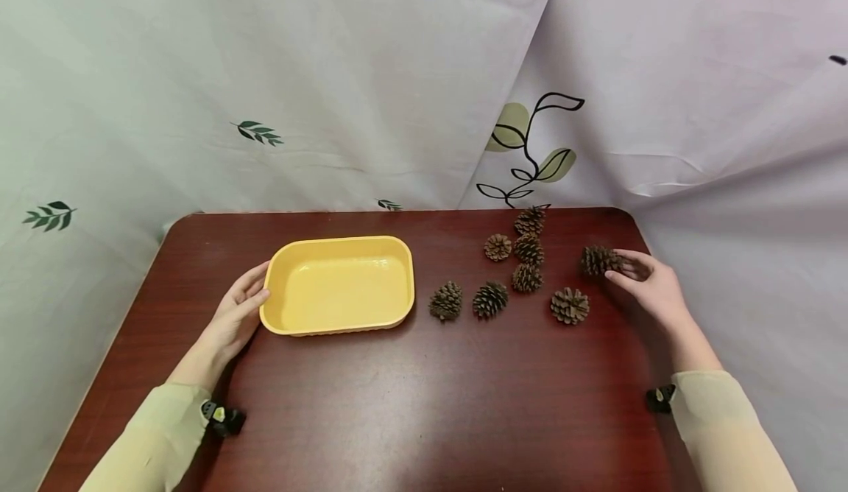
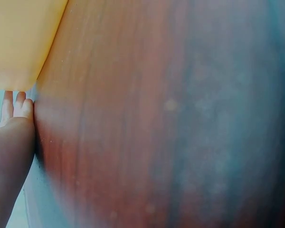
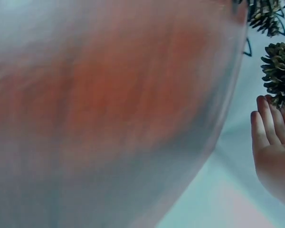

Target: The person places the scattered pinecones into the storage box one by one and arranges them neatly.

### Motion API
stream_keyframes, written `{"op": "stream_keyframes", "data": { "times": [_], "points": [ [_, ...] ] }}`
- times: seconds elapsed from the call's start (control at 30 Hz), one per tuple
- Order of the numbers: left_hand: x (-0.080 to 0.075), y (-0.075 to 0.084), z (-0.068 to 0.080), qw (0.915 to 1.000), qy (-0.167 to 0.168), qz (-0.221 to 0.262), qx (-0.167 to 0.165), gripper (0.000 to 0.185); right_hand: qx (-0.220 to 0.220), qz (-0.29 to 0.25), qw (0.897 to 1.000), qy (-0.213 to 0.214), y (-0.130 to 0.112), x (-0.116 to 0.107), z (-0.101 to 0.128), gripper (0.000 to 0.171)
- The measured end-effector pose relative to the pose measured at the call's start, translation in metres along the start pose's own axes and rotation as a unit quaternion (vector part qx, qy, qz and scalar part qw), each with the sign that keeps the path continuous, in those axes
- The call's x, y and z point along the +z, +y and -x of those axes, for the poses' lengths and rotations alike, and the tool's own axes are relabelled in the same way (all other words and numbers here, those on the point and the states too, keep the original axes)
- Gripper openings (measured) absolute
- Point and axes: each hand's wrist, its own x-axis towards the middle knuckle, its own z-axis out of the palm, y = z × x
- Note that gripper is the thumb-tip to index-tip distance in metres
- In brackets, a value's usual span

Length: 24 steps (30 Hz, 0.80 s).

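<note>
A yellow rectangular dish (image 1: 341, 328) with rounded corners stands on the left half of the table, its inside bare. At its left end, my left hand (image 1: 232, 319) holds the rim, with the thumb at the edge and the other fingertips partly hidden by the dish wall. In the left wrist view, those fingers (image 2: 7, 107) meet the dish's end (image 2: 23, 42). Over at the right, my right hand (image 1: 652, 289) pinches a brown pine cone (image 1: 599, 260) by its right end between thumb and fingers. The right wrist view shows this pine cone (image 3: 279, 71) raised off the table.
Several more pine cones lie between the dish and my right hand, among them one near the dish (image 1: 446, 301) and one close to the hand (image 1: 570, 306). The dark red table (image 1: 424, 403) meets a pale printed cloth (image 1: 371, 109) behind and at the right.
</note>
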Motion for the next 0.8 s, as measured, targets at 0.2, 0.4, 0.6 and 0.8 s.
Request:
{"op": "stream_keyframes", "data": {
  "times": [0.2, 0.4, 0.6, 0.8],
  "points": [
    [0.001, 0.001, 0.001, 1.0, -0.001, 0.0, 0.004, 0.051, -0.005, -0.007, 1.0, 0.001, -0.023, 0.004, -0.005, 0.049],
    [0.002, 0.0, 0.001, 1.0, 0.002, 0.0, 0.007, 0.05, -0.024, -0.029, 0.999, 0.002, -0.041, 0.012, -0.012, 0.045],
    [0.002, 0.0, 0.002, 1.0, 0.004, -0.004, 0.005, 0.051, -0.044, -0.044, 0.998, -0.003, -0.055, 0.023, -0.02, 0.045],
    [0.002, 0.0, 0.001, 1.0, 0.004, -0.003, 0.008, 0.05, -0.045, -0.059, 0.997, -0.017, -0.086, 0.032, -0.02, 0.044]
  ]
}}
